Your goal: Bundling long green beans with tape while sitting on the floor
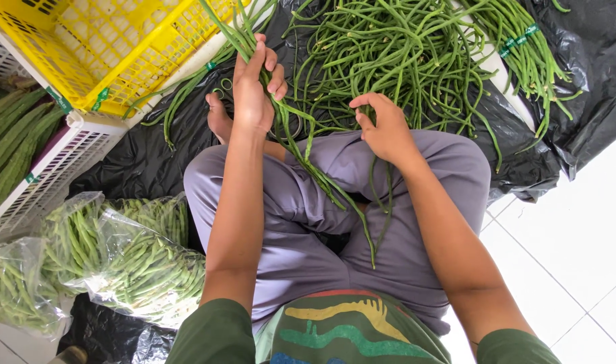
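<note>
My left hand (254, 87) grips a bunch of long green beans (301, 145) that runs from above the hand down across my lap. My right hand (385, 128) pinches a couple of long beans (382, 202) whose ends hang over my grey trousers (308, 229). A loose heap of long beans (395, 54) lies on black plastic sheeting (153, 148) just beyond both hands. I sit cross-legged, and my bare foot (218, 118) shows beside the left wrist.
A yellow crate (112, 47) is tipped at the upper left, with a white crate (58, 175) of green gourds beside it. Clear bags of short green beans (119, 259) lie at the left. A tied bean bundle (523, 40) rests top right. White floor tiles (570, 243) are on the right.
</note>
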